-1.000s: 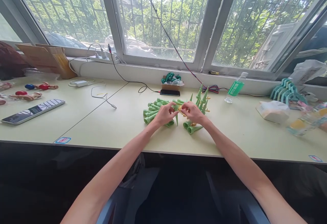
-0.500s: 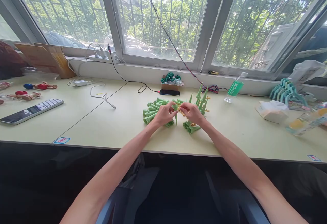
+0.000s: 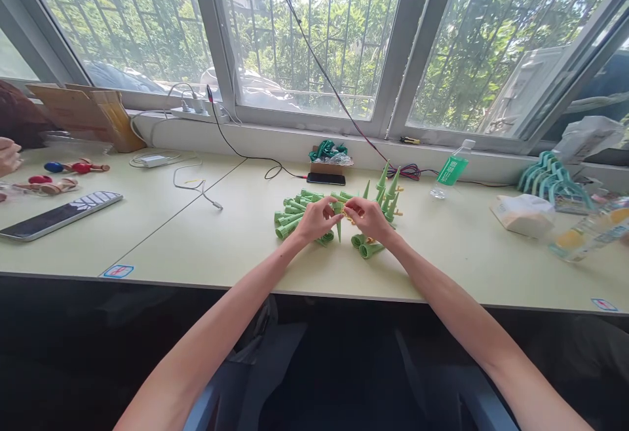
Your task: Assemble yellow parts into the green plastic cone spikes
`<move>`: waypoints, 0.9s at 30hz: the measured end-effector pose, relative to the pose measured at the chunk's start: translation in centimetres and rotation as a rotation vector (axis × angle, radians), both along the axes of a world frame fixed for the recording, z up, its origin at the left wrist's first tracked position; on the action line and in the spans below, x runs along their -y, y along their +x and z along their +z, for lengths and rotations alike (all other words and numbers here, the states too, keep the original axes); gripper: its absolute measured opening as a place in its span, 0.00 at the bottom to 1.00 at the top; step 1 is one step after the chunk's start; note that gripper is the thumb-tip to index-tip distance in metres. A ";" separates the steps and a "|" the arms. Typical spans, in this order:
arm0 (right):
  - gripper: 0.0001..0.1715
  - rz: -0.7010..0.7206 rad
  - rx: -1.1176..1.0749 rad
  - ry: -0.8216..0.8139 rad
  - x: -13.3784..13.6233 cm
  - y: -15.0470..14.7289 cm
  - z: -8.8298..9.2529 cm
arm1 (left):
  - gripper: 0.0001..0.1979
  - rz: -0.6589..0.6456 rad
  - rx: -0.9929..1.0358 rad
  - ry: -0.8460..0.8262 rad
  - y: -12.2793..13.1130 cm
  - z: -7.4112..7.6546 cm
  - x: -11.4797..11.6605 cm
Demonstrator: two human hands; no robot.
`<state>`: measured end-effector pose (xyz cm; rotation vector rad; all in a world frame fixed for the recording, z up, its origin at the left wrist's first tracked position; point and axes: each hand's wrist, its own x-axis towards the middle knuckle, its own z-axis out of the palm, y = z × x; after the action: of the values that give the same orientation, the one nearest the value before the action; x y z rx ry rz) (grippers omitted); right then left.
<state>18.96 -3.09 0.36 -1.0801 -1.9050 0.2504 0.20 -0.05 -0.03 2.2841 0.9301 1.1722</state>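
My left hand (image 3: 317,220) is closed around a green cone-shaped spike (image 3: 339,221) that points down toward the table. My right hand (image 3: 369,218) pinches a small yellow piece (image 3: 348,216) right against that spike; the two hands almost touch. A heap of green cone spikes (image 3: 291,210) lies flat just left of my hands. Several more spikes (image 3: 389,192) stand upright behind my right hand, and two lie below it (image 3: 366,245).
The pale table (image 3: 206,241) carries a black phone (image 3: 326,178), a green-labelled water bottle (image 3: 451,170), a tablet (image 3: 56,214), white cables (image 3: 194,185), a tissue pack (image 3: 523,214) and teal hangers (image 3: 549,174). Another person's hand (image 3: 7,154) shows at the far left.
My hands have stayed together over the spikes with only slight finger movement. Another person's hand has come into view at the far left edge.
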 end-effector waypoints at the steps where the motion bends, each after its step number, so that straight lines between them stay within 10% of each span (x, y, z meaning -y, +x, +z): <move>1: 0.10 -0.002 0.000 0.002 0.0 0.0 0.0 | 0.19 0.002 0.009 -0.005 0.0 0.0 0.0; 27: 0.09 0.004 -0.011 0.002 0.3 -0.6 -0.2 | 0.22 -0.014 -0.092 0.096 -0.1 0.0 0.2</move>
<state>18.32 -3.36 0.19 -1.0715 -1.8973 0.2566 0.10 -0.23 -0.02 2.4350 0.9068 1.1372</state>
